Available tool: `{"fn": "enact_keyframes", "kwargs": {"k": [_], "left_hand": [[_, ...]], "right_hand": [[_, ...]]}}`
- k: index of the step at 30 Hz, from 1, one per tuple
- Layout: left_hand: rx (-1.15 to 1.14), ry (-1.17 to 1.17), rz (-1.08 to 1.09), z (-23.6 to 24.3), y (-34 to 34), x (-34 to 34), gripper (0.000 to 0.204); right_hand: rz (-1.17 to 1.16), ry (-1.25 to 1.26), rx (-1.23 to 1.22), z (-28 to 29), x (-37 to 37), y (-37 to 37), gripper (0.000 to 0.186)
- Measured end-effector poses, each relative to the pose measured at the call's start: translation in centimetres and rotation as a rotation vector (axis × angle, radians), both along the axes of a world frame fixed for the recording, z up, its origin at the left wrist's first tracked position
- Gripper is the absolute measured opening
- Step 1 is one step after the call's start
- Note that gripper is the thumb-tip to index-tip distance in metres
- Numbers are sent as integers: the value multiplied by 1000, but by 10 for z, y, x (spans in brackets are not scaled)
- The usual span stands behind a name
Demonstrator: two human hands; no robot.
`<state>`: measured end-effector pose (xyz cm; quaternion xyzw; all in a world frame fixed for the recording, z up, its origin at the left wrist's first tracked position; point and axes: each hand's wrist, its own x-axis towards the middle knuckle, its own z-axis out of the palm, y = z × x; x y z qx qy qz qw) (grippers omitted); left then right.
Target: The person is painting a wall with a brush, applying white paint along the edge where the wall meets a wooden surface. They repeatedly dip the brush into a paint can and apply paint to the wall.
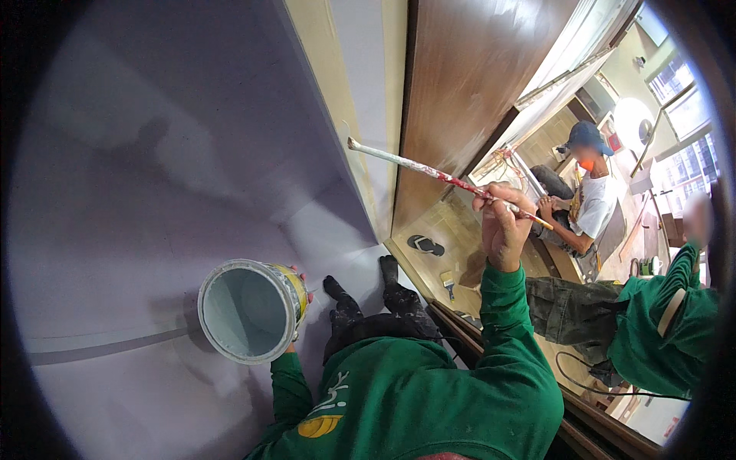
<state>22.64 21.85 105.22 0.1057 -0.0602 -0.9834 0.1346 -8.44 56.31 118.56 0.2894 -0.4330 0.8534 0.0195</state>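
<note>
My right hand [506, 218] is raised, fingers closed round a thin, long-handled paintbrush [429, 172] smeared with white and red paint. The brush slants up to the left, its tip close to the cream edge strip [326, 69] of a pale wall panel; I cannot tell whether it touches. Low on the left, my left hand [303, 284] grips a paint can [244, 310] from its far side, with only some fingers showing past the yellow label. The can is tilted so its mouth faces me, and pale paint coats the inside.
A brown wooden panel [468, 84] stands beyond the edge strip. On the wood floor lie a dark flip-flop [425, 245] and a flat paintbrush [448, 284]. A person in a blue cap [598, 195] crouches behind; another in green [663, 337] is at right, near a black cable [571, 376].
</note>
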Motion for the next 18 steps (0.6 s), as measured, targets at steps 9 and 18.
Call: {"fn": "enact_keyframes", "kwargs": {"k": [9, 18], "left_hand": [[100, -4, 8, -3, 1, 0, 71], [187, 4, 9, -13, 1, 8, 77]], "right_hand": [[59, -104, 12, -3, -23, -15, 20], [62, -169, 48, -18, -15, -2, 21]]}}
